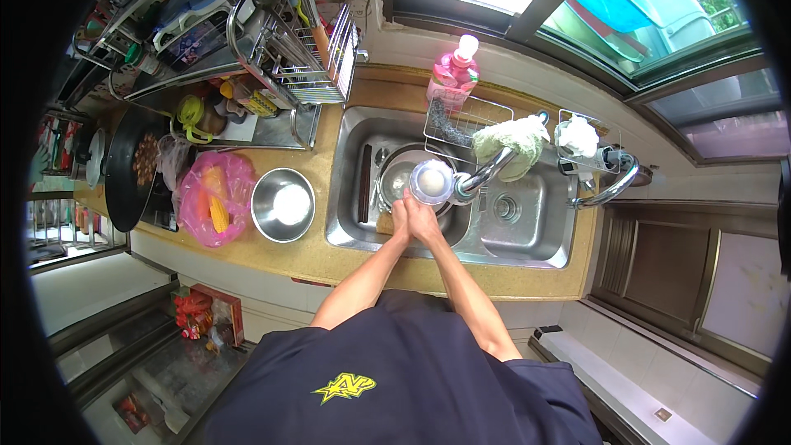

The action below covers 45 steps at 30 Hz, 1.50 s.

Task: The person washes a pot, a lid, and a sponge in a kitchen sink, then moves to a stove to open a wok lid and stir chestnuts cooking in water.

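Note:
My left hand (401, 220) and my right hand (421, 216) are together over the left basin of a stainless steel sink (346, 222). Their fingertips are partly hidden under the round head of the faucet (431, 182), so I cannot tell whether they hold anything. Below the faucet head, metal bowls (395, 176) sit in the basin. Dark chopsticks (365, 184) and a metal spoon (381, 154) lie at the basin's left side. An empty-looking steel bowl (283, 204) stands on the counter, left of the sink.
A pink plastic bag (238, 176) with corn (219, 215) lies left of the bowl, beside a black wok (126, 167). Behind the sink stand a pink soap bottle (454, 80) and a wire rack (488, 105) with a green cloth (510, 139). A utensil rack (315, 96) rises at the back left.

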### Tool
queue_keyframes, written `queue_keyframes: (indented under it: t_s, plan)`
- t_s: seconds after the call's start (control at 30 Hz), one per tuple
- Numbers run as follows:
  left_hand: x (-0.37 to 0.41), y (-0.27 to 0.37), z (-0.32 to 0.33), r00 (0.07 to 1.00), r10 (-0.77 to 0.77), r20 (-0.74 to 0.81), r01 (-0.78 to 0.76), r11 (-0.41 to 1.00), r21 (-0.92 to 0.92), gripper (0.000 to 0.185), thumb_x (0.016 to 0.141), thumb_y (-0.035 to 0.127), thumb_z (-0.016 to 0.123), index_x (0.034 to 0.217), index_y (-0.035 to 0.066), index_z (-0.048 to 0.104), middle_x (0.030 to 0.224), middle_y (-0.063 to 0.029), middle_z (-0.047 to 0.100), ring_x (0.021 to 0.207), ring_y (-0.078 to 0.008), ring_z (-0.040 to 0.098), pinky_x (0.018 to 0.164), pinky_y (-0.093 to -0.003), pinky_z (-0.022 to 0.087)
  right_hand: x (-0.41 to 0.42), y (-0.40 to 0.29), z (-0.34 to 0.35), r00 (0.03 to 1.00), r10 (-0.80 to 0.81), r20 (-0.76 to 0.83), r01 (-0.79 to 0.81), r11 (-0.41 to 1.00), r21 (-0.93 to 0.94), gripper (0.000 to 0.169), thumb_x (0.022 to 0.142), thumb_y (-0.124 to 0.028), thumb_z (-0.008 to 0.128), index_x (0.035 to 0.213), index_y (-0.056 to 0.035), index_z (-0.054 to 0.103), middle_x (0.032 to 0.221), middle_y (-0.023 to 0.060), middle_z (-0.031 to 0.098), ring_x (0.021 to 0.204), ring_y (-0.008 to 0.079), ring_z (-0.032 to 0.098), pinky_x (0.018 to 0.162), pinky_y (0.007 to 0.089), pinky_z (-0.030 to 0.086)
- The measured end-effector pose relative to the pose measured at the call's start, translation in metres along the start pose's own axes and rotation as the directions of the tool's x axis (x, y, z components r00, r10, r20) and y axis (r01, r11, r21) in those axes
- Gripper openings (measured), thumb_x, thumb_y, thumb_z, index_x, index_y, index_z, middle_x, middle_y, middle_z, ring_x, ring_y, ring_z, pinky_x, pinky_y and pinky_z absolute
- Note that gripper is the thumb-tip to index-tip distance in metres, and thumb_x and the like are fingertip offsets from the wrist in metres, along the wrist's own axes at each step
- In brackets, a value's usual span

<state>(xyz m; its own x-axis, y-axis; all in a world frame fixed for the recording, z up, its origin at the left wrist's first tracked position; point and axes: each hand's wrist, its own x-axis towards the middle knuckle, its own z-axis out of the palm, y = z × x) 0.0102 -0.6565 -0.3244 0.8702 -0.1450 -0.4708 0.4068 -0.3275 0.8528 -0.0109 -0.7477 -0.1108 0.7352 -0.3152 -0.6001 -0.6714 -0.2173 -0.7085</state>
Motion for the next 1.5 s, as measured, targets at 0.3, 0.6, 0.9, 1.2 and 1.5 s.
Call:
queue_keyframes:
  t_s: [0.3, 0.6, 0.9, 1.2, 1.5]
  plan:
    - [-0.053, 0.096, -0.002, 0.934, 0.106, 0.34, -0.196, 0.95, 0.242, 0.056, 0.105, 0.055, 0.038, 0.124, 0.006, 0.056, 0.114, -0.0112, 0.069, 0.099, -0.0311, 0.065, 0.082, -0.0455, 0.054, 0.018, 0.055, 0.012, 0.993, 0.116, -0.038, -0.078, 0.841, 0.535, 0.059, 0.102, -0.048, 0.04, 0.122, 0.0018, 0.065, 0.116, 0.0197, 0.07, 0.11, 0.0342, 0.065, 0.095, 0.0437, 0.049]
    - [0.002, 0.048, -0.069, 0.977, -0.102, 0.188, 0.134, 0.977, -0.165, 0.08, 0.105, 0.063, 0.019, 0.149, -0.001, 0.037, 0.148, -0.015, 0.047, 0.133, -0.0236, 0.046, 0.115, -0.0391, 0.033, -0.021, -0.033, 0.054, 0.997, 0.033, -0.076, -0.001, 0.924, 0.383, 0.032, 0.103, -0.027, 0.051, 0.115, -0.0018, 0.065, 0.109, 0.0149, 0.071, 0.1, 0.0284, 0.066, 0.088, 0.0433, 0.05]
    - [-0.096, 0.178, -0.058, 0.647, -0.044, 0.761, 0.653, 0.546, -0.524, 0.059, 0.099, 0.062, 0.041, 0.118, 0.01, 0.062, 0.107, -0.0102, 0.069, 0.095, -0.0264, 0.068, 0.087, -0.0422, 0.054, -0.011, 0.003, 0.01, 0.925, -0.244, -0.292, 0.266, 0.963, 0.036, 0.037, 0.102, -0.029, 0.043, 0.108, 0.0008, 0.064, 0.107, 0.0271, 0.067, 0.104, 0.0429, 0.062, 0.089, 0.0494, 0.045]
    - [-0.062, 0.119, -0.062, 0.665, -0.121, 0.737, 0.684, 0.496, -0.535, 0.049, 0.099, 0.047, 0.041, 0.097, 0.003, 0.064, 0.08, -0.0115, 0.068, 0.067, -0.0263, 0.064, 0.065, -0.0409, 0.055, -0.031, -0.017, 0.047, 0.938, -0.038, -0.344, 0.128, 0.962, 0.241, 0.05, 0.097, -0.035, 0.041, 0.085, 0.006, 0.066, 0.081, 0.0248, 0.068, 0.08, 0.0344, 0.067, 0.075, 0.047, 0.049]
    - [-0.072, 0.141, -0.033, 0.776, -0.364, 0.515, 0.622, 0.579, -0.527, 0.038, 0.093, 0.052, 0.053, 0.076, 0.017, 0.056, 0.062, 0.0026, 0.052, 0.045, -0.0137, 0.046, 0.04, -0.0297, 0.034, -0.002, 0.016, 0.027, 0.993, 0.112, -0.046, -0.068, 0.828, 0.556, 0.048, 0.1, -0.04, 0.042, 0.074, -0.0043, 0.061, 0.065, 0.0081, 0.061, 0.049, 0.0179, 0.054, 0.046, 0.0358, 0.04]
